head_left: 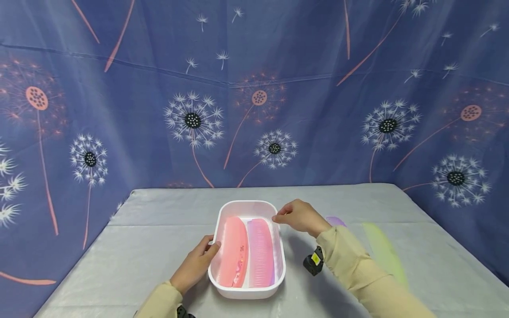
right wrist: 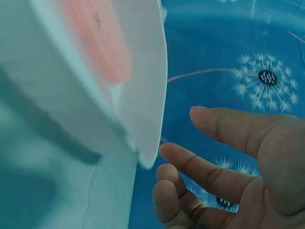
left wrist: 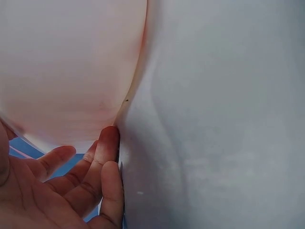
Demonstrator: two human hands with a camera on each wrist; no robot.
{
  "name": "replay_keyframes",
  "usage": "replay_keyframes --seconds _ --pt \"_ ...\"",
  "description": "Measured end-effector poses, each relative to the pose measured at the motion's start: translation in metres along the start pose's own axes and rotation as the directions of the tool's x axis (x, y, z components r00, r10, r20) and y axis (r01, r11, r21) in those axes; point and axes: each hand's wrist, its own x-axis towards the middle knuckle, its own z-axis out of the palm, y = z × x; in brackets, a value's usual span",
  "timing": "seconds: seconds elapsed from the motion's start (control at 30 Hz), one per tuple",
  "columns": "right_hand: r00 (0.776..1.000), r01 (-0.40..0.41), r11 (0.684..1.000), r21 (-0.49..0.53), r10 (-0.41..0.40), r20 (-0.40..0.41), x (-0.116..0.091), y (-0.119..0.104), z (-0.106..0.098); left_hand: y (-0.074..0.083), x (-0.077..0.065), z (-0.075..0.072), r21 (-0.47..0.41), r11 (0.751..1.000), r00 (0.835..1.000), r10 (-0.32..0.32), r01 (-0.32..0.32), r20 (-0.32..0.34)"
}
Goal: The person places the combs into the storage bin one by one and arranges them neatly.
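The white tub [head_left: 246,293] (round-cornered) is set on the counter [head_left: 163,212], a coral comb [head_left: 230,251] and a purple-edged pink comb [head_left: 261,251] laid inside. Its wall is gripped by the left hand [head_left: 195,265]; the right hand [head_left: 300,216] is held beside it, fingers parted.

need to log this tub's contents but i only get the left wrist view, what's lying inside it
Observer: A coral comb lies in the white tub, left of a pink comb.

Operator: ok and is the right hand holding anything

Observer: No, the right hand has its thumb and index finger apart with nothing between them.

Operator: anything outside the tub on the right

Observer: Yes, a pale green curved piece lies on the grey cloth.
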Motion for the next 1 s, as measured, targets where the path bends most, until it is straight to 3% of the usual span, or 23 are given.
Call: replay_keyframes --seconds 1.0 --pt "0.999 -0.025 0.999 0.020 0.026 -0.024 -0.026 0.067 -0.047 0.002 -0.002 0.000 0.006 1.000 1.000 0.011 -0.011 0.014"
